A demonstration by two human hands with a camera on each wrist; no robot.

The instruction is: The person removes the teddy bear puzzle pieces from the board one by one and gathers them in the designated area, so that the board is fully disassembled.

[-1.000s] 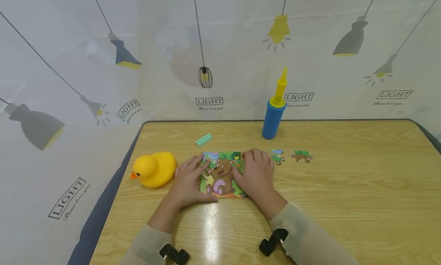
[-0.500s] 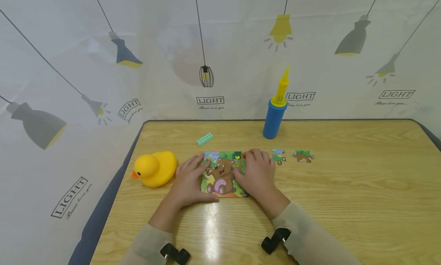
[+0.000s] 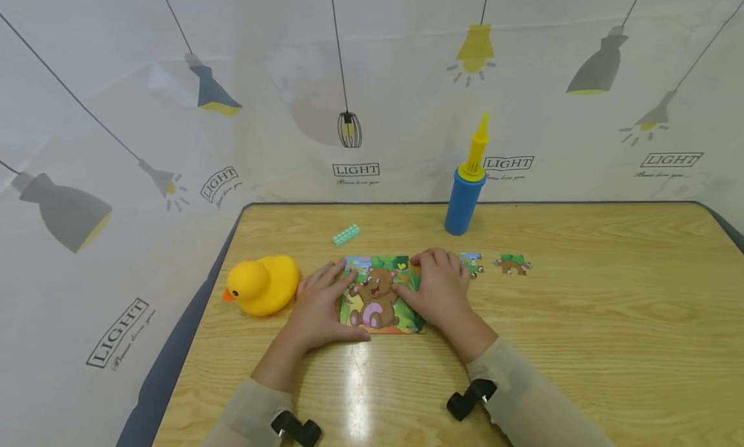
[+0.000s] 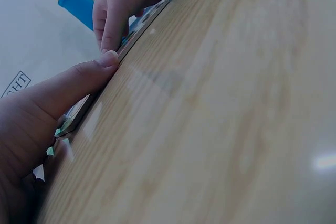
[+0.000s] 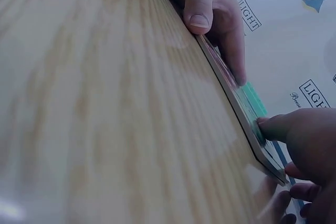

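Observation:
A small jigsaw puzzle [image 3: 378, 301] with a laughing brown bear lies flat on the wooden table. My left hand [image 3: 320, 305] holds its left side, fingers along the left edge and index fingertip on the picture, with the thumb [image 4: 89, 77] against the near edge. On the other side, my right hand [image 3: 443, 289] grips the right edge, its thumb [image 5: 278, 125] over the picture and the other fingers curled down beside the edge. One loose puzzle piece [image 3: 473, 263] is partly hidden behind the right hand; another loose piece [image 3: 513, 264] lies farther right.
A yellow rubber duck [image 3: 264, 285] sits just left of the left hand. A mint-green building brick [image 3: 346, 234] lies beyond the puzzle. A blue-and-yellow hand pump [image 3: 464, 195] stands upright near the table's far edge, before a lamp-patterned backdrop [image 3: 407, 111].
My right hand has shifted slightly right, uncovering more of the puzzle's right side and covering part of the nearer loose piece. The left hand stays in place.

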